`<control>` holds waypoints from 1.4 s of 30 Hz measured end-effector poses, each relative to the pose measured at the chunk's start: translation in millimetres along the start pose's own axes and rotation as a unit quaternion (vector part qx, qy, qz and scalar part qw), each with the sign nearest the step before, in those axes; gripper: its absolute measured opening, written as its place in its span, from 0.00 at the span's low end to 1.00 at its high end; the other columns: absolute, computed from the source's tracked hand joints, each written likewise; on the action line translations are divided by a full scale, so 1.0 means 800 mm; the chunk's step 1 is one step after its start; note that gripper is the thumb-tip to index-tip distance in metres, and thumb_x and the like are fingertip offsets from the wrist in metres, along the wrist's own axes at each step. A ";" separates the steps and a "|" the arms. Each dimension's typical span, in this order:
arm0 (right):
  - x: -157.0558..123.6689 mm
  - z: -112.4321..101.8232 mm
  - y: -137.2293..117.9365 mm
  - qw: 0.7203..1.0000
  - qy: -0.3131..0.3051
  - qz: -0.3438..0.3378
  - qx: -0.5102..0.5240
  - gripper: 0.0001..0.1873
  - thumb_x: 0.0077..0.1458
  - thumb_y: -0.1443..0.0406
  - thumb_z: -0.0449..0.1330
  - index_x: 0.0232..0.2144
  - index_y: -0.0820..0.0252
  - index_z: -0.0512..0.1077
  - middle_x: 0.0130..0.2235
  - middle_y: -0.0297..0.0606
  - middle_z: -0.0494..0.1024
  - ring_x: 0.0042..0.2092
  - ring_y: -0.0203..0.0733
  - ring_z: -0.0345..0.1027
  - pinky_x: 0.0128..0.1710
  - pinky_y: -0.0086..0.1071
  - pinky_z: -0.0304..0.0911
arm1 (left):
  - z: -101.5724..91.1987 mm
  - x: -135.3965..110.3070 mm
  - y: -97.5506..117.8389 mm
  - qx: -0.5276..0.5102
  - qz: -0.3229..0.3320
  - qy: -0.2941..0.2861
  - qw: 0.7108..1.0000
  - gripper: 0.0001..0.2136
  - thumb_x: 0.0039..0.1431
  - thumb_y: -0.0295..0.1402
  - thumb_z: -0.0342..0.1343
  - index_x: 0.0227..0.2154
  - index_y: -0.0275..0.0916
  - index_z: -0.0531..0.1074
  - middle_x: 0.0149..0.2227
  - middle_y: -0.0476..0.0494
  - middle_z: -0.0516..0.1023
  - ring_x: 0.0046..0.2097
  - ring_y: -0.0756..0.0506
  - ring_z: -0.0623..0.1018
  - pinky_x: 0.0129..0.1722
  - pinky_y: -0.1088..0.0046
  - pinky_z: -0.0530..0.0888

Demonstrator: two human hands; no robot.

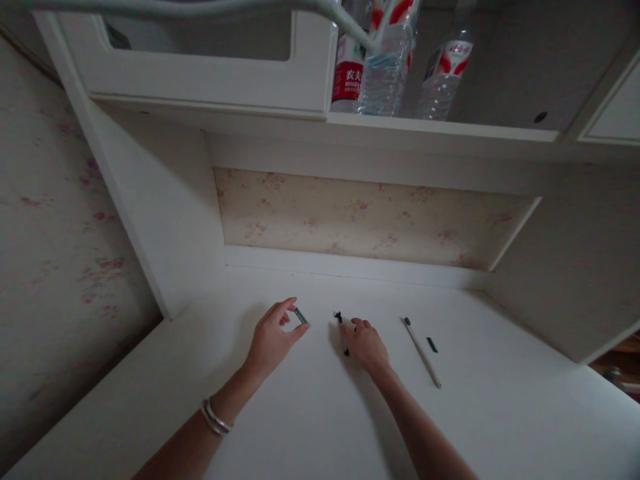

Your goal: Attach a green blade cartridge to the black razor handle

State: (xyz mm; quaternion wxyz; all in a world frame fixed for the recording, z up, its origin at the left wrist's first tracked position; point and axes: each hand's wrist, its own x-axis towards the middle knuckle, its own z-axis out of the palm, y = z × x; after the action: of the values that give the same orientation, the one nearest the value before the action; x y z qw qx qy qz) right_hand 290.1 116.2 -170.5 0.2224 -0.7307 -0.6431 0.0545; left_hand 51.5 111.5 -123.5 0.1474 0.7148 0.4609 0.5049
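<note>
My left hand point(274, 335) is raised a little above the white desk, pinching a small green battery point(301, 315) between thumb and fingertips. A slim white pen-like piece with black ends point(343, 333) lies at my right hand point(367, 343), whose thumb side presses against it with the fingers curled. Farther right, a long white stick with a dark tip point(423, 352) lies slanted on the desk. Close beside that stick rests a second small dark green battery point(433, 345).
The white desk point(310, 413) meets a side panel point(165, 220) on the left and another point(565, 267) on the right. Overhead, a cabinet shelf point(450, 131) holds several plastic bottles point(385, 77). A pale bent arm or tube point(200, 9) crosses the top.
</note>
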 end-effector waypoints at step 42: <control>-0.096 -0.004 -0.063 0.680 -0.165 0.013 0.714 0.25 0.59 0.45 0.61 0.31 0.61 0.67 0.22 0.29 0.61 0.18 0.32 0.46 0.14 0.20 0.43 | 0.046 -0.050 0.016 -0.733 -0.309 -0.072 0.601 0.15 0.58 0.35 0.61 0.48 0.41 0.69 0.46 0.45 0.70 0.33 0.52 0.68 0.35 0.74 0.69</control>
State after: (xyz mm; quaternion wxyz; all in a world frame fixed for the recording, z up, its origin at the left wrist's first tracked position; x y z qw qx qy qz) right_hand 232.0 45.3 -163.5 0.5661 -0.3372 -0.4259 0.6200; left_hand 87.3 81.9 -154.6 0.8020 0.2152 0.1172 0.5447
